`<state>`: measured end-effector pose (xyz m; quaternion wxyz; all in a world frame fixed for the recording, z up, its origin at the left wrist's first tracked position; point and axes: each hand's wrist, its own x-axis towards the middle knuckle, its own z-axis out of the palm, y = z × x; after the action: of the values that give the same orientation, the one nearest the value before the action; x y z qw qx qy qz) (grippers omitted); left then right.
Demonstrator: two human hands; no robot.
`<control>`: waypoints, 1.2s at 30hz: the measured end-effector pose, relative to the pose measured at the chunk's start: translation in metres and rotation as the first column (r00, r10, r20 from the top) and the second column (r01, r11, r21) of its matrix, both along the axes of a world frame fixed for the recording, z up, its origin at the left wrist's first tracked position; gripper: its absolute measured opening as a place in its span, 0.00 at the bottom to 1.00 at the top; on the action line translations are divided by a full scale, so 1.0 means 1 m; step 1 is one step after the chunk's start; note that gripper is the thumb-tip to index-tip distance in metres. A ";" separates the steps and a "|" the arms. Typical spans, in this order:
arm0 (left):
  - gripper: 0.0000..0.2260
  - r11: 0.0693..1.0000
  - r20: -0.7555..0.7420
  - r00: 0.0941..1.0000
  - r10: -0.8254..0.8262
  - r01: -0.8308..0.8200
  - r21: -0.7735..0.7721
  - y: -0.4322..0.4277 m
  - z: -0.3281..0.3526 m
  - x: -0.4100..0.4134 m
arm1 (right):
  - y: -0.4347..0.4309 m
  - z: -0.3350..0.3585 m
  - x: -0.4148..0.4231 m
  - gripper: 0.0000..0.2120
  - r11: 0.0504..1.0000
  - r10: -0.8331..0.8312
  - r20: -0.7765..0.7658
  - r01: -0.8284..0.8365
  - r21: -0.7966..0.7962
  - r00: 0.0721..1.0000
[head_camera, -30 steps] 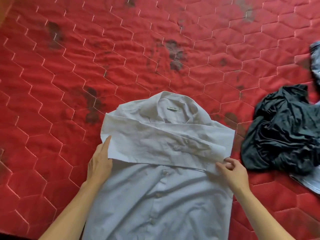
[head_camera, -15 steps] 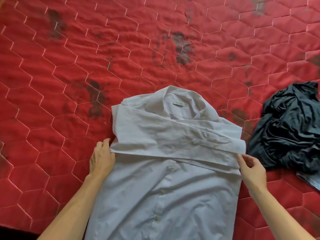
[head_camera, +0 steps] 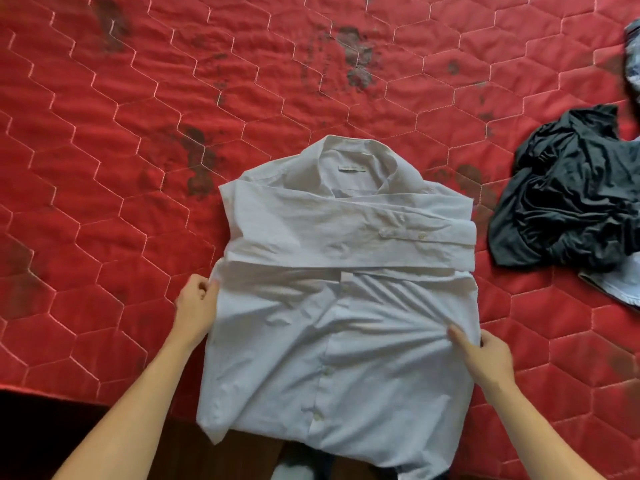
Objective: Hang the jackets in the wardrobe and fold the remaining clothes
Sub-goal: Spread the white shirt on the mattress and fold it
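Note:
A pale blue button shirt (head_camera: 346, 341) lies front up on the red quilted bed (head_camera: 138, 133), collar away from me. Both sleeves are folded across the chest, with a buttoned cuff at the right edge. The shirt's hem hangs over the bed's near edge. My left hand (head_camera: 195, 306) grips the shirt's left side just below the folded sleeve, fingers curled on the cloth. Lower on the right side, my right hand (head_camera: 485, 355) pinches the edge, thumb on top of the fabric, which wrinkles toward it.
A crumpled dark garment (head_camera: 568, 199) lies on the bed to the right, with a light cloth (head_camera: 620, 289) under its lower edge. Another bluish garment (head_camera: 633, 53) shows at the upper right edge. The floor below the near edge is dark.
My right hand left the folded cuff and moved down to pinch the shirt's right side. My left hand went from lying flat at the left edge to gripping it. The view shifted back.

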<state>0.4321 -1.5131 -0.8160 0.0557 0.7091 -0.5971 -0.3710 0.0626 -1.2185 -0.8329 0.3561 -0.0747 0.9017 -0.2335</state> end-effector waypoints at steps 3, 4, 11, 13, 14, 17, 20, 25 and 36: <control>0.12 0.998 -0.004 0.999 0.054 -0.054 -0.037 0.008 0.008 0.015 | 0.023 0.008 0.008 0.23 0.995 -0.068 -0.131 0.057 -0.085 0.989; 0.14 0.999 0.005 0.999 0.042 -0.042 0.015 0.009 0.007 0.020 | 0.029 0.008 0.011 0.22 0.994 -0.070 -0.124 0.059 -0.092 0.990; 0.18 0.945 -0.120 0.981 -0.152 0.180 0.273 0.073 -0.006 0.067 | 0.095 0.007 0.079 0.20 0.996 -0.079 0.258 0.086 -0.016 0.963; 0.17 0.936 -0.134 0.979 -0.155 0.189 0.297 0.095 -0.004 0.080 | 0.120 0.007 0.105 0.20 0.999 -0.048 0.267 0.051 -0.002 0.963; 0.16 0.925 -0.154 0.976 -0.153 0.196 0.326 0.107 -0.005 0.085 | 0.132 0.006 0.117 0.18 0.999 -0.047 0.258 0.051 -0.008 0.965; 0.19 0.884 -0.226 0.960 -0.165 0.246 0.397 0.137 -0.008 0.103 | 0.162 0.003 0.145 0.17 0.996 -0.087 0.233 0.091 -0.003 0.968; 0.18 0.865 -0.239 0.953 -0.184 0.273 0.421 0.158 -0.009 0.122 | 0.179 0.004 0.164 0.17 0.993 -0.117 0.259 0.111 0.036 0.959; 0.15 0.845 -0.194 0.964 -0.184 0.256 0.469 0.173 -0.008 0.141 | 0.196 0.016 0.171 0.17 0.969 -0.246 0.171 0.244 0.032 0.954; 0.17 0.775 -0.325 0.939 0.109 0.125 0.619 0.191 0.013 0.151 | 0.183 0.050 0.176 0.28 0.962 -0.243 0.210 0.263 -0.073 0.947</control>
<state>0.5836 -1.3222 -0.8033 -0.0836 0.6080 -0.4218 -0.6673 0.2382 -1.0356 -0.7825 0.4074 0.0475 0.8508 -0.3283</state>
